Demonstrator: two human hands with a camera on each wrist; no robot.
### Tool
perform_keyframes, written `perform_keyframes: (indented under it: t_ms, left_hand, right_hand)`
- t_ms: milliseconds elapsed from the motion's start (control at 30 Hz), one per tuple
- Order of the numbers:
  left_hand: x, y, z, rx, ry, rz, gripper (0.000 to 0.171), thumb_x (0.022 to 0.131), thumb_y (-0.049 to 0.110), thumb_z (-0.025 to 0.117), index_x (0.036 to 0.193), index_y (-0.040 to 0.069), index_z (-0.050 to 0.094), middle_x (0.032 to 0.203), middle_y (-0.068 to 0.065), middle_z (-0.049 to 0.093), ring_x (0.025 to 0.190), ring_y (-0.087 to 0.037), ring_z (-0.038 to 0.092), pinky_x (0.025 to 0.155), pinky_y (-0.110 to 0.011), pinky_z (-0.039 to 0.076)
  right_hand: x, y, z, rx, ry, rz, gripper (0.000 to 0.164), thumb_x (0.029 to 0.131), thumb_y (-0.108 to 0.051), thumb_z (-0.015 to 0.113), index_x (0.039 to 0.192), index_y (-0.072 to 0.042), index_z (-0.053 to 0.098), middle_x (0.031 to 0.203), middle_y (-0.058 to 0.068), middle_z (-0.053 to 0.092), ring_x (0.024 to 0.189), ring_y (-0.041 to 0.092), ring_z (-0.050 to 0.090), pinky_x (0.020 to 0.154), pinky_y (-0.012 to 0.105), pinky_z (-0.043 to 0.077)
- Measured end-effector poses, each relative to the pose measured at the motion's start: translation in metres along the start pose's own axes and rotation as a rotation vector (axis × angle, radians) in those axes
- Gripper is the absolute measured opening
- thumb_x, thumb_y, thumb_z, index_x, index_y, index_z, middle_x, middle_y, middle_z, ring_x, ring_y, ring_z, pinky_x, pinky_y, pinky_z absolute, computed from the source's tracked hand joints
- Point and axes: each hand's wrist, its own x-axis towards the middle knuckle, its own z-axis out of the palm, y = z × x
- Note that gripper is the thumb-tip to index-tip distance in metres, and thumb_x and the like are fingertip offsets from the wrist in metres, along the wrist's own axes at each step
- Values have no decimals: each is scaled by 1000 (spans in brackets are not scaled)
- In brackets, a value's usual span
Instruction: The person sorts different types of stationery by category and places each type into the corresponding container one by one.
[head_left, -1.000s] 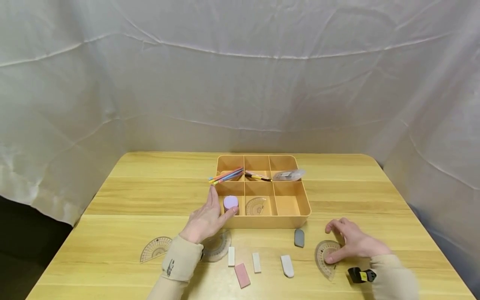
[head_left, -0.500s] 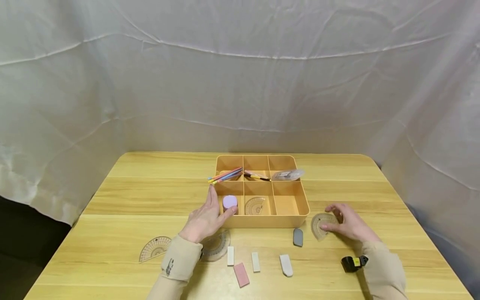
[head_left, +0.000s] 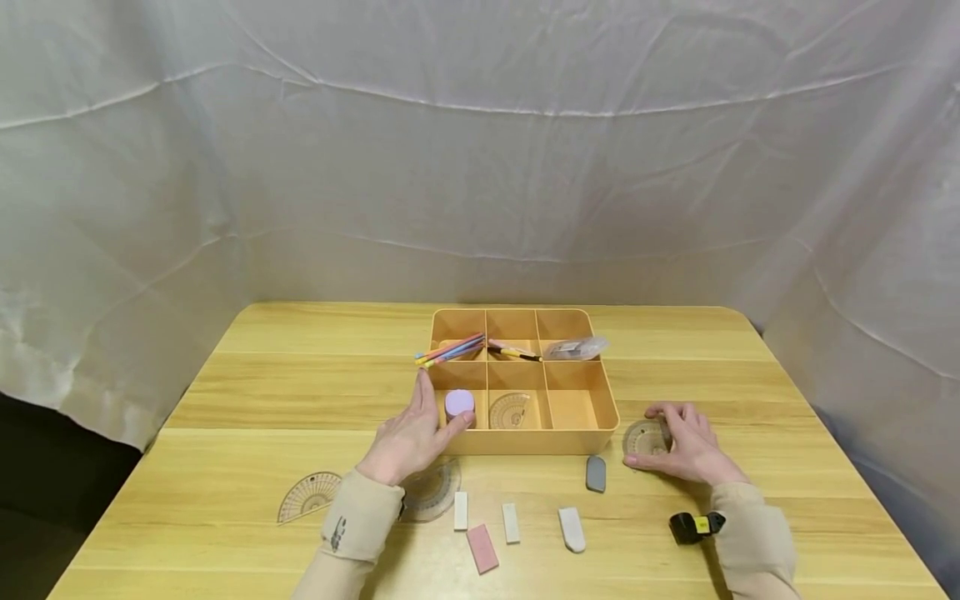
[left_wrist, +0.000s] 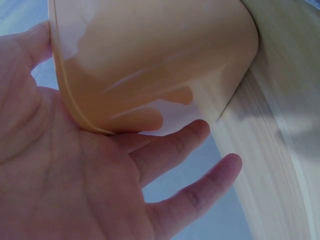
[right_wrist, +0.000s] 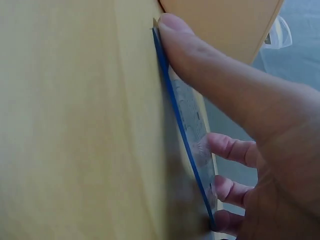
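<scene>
A tan storage tray (head_left: 525,443) divided into compartments stands mid-table. My left hand (head_left: 405,437) holds its near left corner, thumb over the front rim and fingers along the outer wall. In the left wrist view the tray's side (left_wrist: 150,55) rests against the palm, two fingers (left_wrist: 200,192) reaching past it. Beside the tray's right end, my right hand (head_left: 690,446) grips a clear protractor (head_left: 640,437) between thumb and fingertips. The right wrist view shows that protractor edge-on, tilted close to the tabletop. A lidded purple round object (head_left: 459,402) and another protractor (head_left: 509,412) sit in front compartments.
Two more protractors, one at left (head_left: 307,497) and one partly under my left wrist (head_left: 435,497), lie on the table. Several erasers, including a pink one (head_left: 482,548) and a grey one (head_left: 596,474), lie before the tray. Coloured pencils (head_left: 453,350) and a clear packet (head_left: 576,348) fill back compartments.
My right hand has moved away from the body and slightly left, bringing the protractor from the near right area up beside the tray. The left hand has stayed at the tray corner.
</scene>
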Motion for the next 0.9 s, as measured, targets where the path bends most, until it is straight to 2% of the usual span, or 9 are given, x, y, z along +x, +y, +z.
perform_keyframes:
  t_ms: [500, 733, 867, 900]
  left_hand:
    - [-1, -1, -1, -11, -8, -16, 106, 91, 69, 34, 148, -8, -10, 156, -23, -2, 121, -39, 48, 42, -31, 40]
    - [-1, 0, -1, -9, -12, -19, 108, 89, 72, 31, 149, -8, -10, 156, -23, -2, 97, -33, 63, 40, -29, 38]
    - [-1, 0, -1, -10, -12, -16, 108, 89, 72, 32, 149, -8, -9, 156, -24, -2, 103, -34, 61, 40, -29, 38]
    - [-1, -1, -1, -11, -12, -15, 108, 89, 72, 32, 149, -8, -9, 156, -24, -2, 109, -35, 58, 41, -30, 38]
  right_hand:
    - [-1, -5, -6, 31, -47, 3, 95, 66, -56, 78, 137, -3, 45, 121, 28, 37, 107, 45, 31, 85, 63, 32]
    - [-2, -9, -9, 15, -66, 1, 96, 67, -54, 79, 139, -2, 43, 123, 30, 37, 108, 49, 29, 81, 67, 36]
    - [-2, -11, -10, -8, -68, 1, 95, 66, -53, 79, 138, -1, 44, 123, 30, 40, 106, 49, 31, 79, 68, 38]
    - [-2, -12, -10, -14, -64, -1, 95, 66, -52, 79, 138, 0, 45, 123, 30, 41, 105, 49, 32, 78, 67, 39]
